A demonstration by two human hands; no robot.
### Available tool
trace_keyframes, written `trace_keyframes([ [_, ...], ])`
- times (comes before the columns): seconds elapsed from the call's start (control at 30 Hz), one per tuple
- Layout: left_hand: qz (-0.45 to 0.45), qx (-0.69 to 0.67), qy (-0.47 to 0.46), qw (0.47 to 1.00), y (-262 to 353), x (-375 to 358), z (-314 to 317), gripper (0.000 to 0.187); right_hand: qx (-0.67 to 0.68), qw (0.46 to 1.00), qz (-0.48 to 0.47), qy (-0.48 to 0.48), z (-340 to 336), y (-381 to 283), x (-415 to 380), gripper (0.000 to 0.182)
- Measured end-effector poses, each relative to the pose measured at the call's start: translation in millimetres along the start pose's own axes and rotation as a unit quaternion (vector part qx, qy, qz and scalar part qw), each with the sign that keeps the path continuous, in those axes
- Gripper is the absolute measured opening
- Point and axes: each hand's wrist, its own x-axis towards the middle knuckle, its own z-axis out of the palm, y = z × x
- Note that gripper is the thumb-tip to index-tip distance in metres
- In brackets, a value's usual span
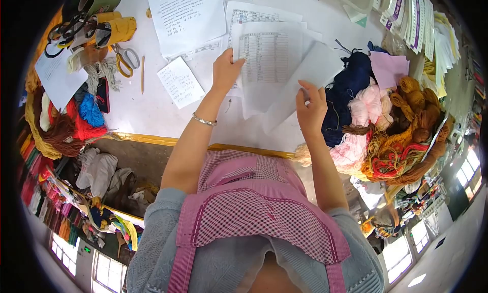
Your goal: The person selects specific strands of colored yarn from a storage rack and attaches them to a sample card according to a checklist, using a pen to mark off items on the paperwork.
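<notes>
A printed sheet with a table of rows [264, 54] lies on top of other papers in front of me. My left hand [226, 72] is closed at its left edge, thumb and forefinger pinching the paper. A blank-backed sheet of paper [305, 79] is lifted and turned over at the right, slanting across the stack. My right hand [311, 110] has its fingers curled at that sheet's right edge, the forefinger against it. Left of my left hand lies a small handwritten note [180, 83]. Above it are more printed pages [188, 18].
On the right are navy yarn [351, 74], pink yarn [366, 105], brown yarn [417, 110] and a pink paper [389, 69]. Scissors [124, 59], a pencil [143, 74], yarn cones [116, 29] and blue yarn [90, 110] are on the left. The table's yellow edge [152, 139] runs before me.
</notes>
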Motion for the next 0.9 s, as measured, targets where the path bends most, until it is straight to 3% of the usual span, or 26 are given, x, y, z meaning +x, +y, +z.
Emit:
trace_keyframes([
  [0.2, -0.015, 0.021, 0.026, 0.999, 13.7, -3.7, -10.2, 0.027, -0.006, 1.0, -0.001, -0.017, 3.3, 0.2, -0.1, 0.023],
  [0.27, 0.079, 0.125, 0.088, 0.985, 28.2, -13.8, -26.4, 0.024, -0.005, 1.0, -0.004, -0.015, 2.8, 0.6, -0.4, 0.023],
  [0.37, 0.071, 0.094, 0.117, 0.986, 30.0, -27.5, -60.4, 0.025, -0.004, 1.0, 0.004, -0.012, 0.9, 2.0, -0.6, 0.023],
  [0.53, 0.041, 0.098, 0.042, 0.993, -19.7, -39.0, -130.6, 0.023, -0.012, 1.0, 0.018, 0.0, 0.4, 11.4, 0.3, 0.019],
  [0.63, -0.023, 0.112, 0.0, 0.993, -20.0, -48.1, -139.6, 0.023, -0.023, 1.0, 0.004, 0.01, 1.7, 10.6, 1.9, 0.016],
  [0.67, 0.084, 0.202, 0.08, 0.973, -14.6, -47.9, -133.7, 0.016, -0.017, 1.0, 0.003, -0.001, 2.6, 5.2, 3.6, 0.016],
  [0.73, 0.287, 0.364, 0.233, 0.855, -0.5, -49.7, -116.6, 0.015, -0.012, 1.0, 0.001, -0.013, 8.9, 0.1, 3.8, 0.017],
  [0.77, 0.192, 0.248, 0.174, 0.933, 10.2, -50.5, -100.7, 0.028, -0.007, 1.0, -0.003, -0.017, 13.3, 0.4, 3.4, 0.017],
  [0.8, 0.169, 0.168, 0.104, 0.965, 23.0, -47.2, -82.4, 0.028, -0.003, 1.0, -0.008, -0.023, 16.9, 0.6, 3.3, 0.017],
  [0.83, 0.146, 0.086, 0.034, 0.985, 34.3, -40.3, -62.9, 0.029, -0.003, 1.0, -0.012, -0.025, 19.9, 0.8, 3.4, 0.017],
  [0.9, 0.167, 0.066, 0.004, 0.984, 32.5, -25.6, -19.2, 0.035, 0.004, 0.999, -0.003, -0.046, 25.4, 0.5, 4.0, 0.018],
])
